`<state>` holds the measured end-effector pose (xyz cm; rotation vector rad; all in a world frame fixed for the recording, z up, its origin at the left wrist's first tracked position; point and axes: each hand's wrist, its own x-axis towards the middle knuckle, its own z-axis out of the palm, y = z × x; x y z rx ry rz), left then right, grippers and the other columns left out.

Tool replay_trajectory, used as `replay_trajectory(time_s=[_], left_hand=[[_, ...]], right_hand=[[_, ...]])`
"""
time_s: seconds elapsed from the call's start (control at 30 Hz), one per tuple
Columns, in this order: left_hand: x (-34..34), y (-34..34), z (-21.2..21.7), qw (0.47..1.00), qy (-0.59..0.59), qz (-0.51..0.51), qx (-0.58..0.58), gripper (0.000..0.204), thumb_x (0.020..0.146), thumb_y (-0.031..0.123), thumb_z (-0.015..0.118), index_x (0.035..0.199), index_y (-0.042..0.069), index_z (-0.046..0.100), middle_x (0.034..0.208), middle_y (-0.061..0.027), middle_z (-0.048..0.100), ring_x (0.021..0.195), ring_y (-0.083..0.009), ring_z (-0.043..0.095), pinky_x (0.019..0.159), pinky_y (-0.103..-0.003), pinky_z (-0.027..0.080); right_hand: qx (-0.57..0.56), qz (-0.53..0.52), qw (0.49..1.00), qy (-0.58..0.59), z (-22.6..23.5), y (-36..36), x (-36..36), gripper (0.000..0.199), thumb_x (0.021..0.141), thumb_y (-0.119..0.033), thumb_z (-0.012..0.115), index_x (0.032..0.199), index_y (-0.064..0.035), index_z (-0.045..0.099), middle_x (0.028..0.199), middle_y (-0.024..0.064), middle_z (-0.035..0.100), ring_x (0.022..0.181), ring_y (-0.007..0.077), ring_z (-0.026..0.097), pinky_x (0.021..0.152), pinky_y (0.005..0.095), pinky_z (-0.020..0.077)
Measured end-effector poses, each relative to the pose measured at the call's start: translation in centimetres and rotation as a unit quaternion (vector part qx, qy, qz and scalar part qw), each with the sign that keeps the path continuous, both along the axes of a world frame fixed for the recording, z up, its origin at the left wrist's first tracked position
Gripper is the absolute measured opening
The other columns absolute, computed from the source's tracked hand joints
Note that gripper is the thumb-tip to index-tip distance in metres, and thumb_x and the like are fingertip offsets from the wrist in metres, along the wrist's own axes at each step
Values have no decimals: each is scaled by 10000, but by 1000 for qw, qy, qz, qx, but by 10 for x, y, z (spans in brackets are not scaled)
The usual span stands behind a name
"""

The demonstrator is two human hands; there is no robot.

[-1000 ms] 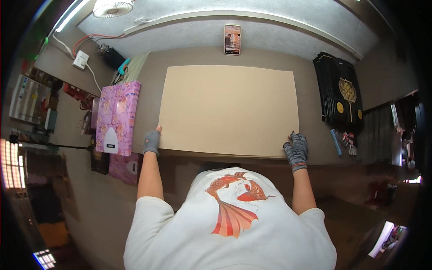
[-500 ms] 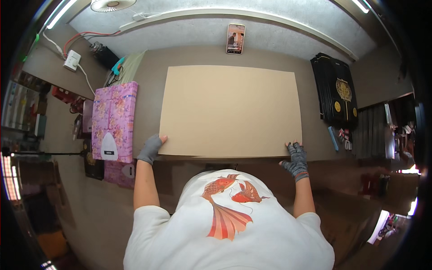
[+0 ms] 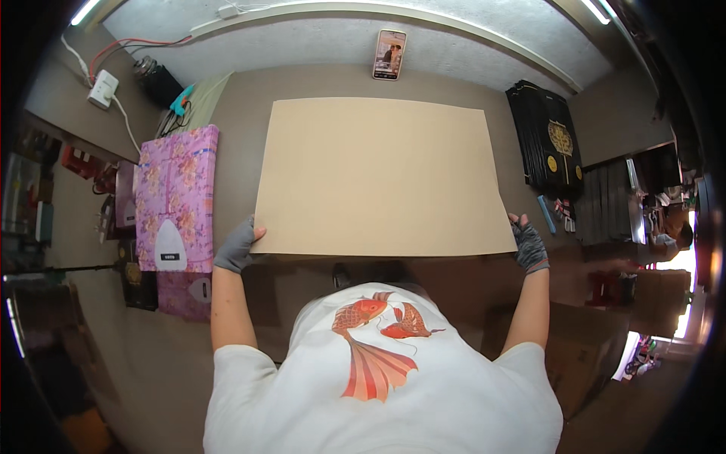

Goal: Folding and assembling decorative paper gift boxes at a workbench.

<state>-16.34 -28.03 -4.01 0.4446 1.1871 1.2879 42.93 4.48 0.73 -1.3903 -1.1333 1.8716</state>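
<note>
A large, plain tan cardboard sheet spreads over the middle of the table in front of me, its near edge by the table's front edge. At its near left corner, my left hand, in a grey fingerless glove, is closed on the board with the thumb on top. The opposite near corner is in my right hand, gloved in mottled grey, with fingertips curled over the right edge. The board's right side bends slightly there. The fingers under the sheet are hidden.
Left of the sheet lies a stack of pink floral flat packages. A teal-handled tool, a black bottle and a white power socket lie beyond. A phone leans at the back. Black printed packaging is stacked right, near a blue strip-like tool.
My right hand has moved outward from the sheet's top to grip its right edge. The sheet's near right corner has come outward. My left hand stays on its corner.
</note>
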Motion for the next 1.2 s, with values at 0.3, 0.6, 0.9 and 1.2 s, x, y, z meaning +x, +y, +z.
replay_trajectory(time_s=[0.3, 0.6, 0.9, 1.2], left_hand=[[-13, 1, 29, 985, 144, -53, -78, 427, 828, 160, 568, 1214, -12, 505, 1066, -76, 609, 895, -148, 596, 781, -301, 502], [-79, 79, 56, 916, 152, -67, -366, 820, 834, 773, 358, 1153, 41, 543, 810, -57, 633, 710, -172, 617, 606, -314, 486], [-28, 130, 97, 686, 675, -129, -237, 539, 789, 403, 647, 1179, 46, 542, 742, -139, 667, 694, -273, 657, 635, -369, 517], [102, 165, 123, 646, 744, -62, 160, 504, 816, 432, 663, 1242, 172, 593, 1358, -153, 476, 1279, -400, 393, 1032, -499, 329]], right_hand=[[-11, 79, 976, -203, -1, 35, -63, 593, 865, -378, 638, 1318, -36, 467, 1221, 113, 562, 1060, 215, 542, 893, 377, 474], [92, 154, 937, -300, -40, 75, -60, 622, 826, -293, 686, 1336, -30, 446, 1255, 140, 547, 1127, 271, 520, 928, 383, 445], [53, 86, 958, -267, -62, 78, -48, 703, 835, -240, 683, 1403, 2, 347, 1350, 154, 469, 1204, 289, 465, 979, 398, 417], [83, 52, 960, -261, -70, 71, -41, 711, 834, -297, 675, 1394, 15, 369, 1342, 153, 484, 1222, 264, 455, 1016, 347, 370]])
